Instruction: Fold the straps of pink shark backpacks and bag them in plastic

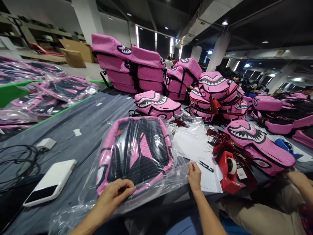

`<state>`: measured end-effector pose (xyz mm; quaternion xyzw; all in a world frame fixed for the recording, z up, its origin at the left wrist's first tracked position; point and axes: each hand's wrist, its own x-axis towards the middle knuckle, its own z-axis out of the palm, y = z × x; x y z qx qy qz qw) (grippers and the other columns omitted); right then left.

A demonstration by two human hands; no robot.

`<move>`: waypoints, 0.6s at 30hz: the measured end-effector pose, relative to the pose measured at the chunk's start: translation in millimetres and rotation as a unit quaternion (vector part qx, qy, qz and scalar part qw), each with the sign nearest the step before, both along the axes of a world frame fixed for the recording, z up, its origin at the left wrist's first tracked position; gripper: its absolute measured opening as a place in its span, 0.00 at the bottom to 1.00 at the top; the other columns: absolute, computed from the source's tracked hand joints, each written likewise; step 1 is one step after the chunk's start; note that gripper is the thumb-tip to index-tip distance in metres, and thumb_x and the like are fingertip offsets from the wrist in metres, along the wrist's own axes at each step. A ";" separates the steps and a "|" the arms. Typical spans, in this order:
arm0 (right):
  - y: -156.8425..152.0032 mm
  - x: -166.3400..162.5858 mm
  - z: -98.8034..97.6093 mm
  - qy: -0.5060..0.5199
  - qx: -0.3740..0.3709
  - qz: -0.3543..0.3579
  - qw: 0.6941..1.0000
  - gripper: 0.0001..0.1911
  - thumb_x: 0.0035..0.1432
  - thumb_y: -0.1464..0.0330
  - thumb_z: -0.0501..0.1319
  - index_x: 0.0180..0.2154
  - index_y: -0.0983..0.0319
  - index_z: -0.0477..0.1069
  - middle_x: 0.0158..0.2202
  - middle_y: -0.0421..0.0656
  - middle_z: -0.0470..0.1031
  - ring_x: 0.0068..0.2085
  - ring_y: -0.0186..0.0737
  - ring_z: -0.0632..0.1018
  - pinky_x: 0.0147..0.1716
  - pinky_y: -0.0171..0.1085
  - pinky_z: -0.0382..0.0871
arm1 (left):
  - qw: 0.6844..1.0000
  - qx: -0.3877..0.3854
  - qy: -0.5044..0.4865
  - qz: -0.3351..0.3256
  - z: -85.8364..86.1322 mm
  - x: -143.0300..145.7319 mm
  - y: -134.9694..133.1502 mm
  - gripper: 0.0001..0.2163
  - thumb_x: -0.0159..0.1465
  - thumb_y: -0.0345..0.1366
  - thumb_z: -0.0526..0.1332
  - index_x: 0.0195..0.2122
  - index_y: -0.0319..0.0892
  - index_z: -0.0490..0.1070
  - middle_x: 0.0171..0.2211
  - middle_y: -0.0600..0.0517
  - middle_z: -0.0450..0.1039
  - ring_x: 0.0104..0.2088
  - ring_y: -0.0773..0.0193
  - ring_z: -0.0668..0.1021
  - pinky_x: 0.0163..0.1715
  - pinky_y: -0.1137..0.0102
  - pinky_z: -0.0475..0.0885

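A pink and black backpack [140,147] lies inside a clear plastic bag [179,168], its black ribbed side facing up. At the bag's near edge my left hand [119,191] is closed, thumb and fingers pinched on the film just below the backpack. My right hand [194,174] pinches the right-hand corner of the same plastic bag, close to some white paper sheets [188,142]. A black snips-like tool [206,166] rests on the paper to the right of that hand.
A red tape dispenser [231,173] and a pink shark-mouth backpack [261,147] stand right, beside a co-worker's hand [299,179]. Stacked pink backpacks [146,70] line the back. Left are a white boxy device [51,182], black cables [19,160] and a green-edged bin [9,94] of bagged backpacks.
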<state>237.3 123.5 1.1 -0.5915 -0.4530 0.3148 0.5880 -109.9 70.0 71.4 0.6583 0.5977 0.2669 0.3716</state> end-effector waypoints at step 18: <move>-87.5 176.3 90.8 -0.163 -0.009 -0.241 0.957 0.26 0.42 0.45 0.68 0.30 0.61 0.77 0.25 0.43 0.75 0.27 0.41 0.72 0.29 0.38 0.66 | 0.999 -0.010 -0.031 0.004 -8.5 0.5 -1.6 0.31 0.51 0.72 0.55 0.27 0.47 0.77 0.28 0.53 0.78 0.33 0.55 0.79 0.35 0.66 0.72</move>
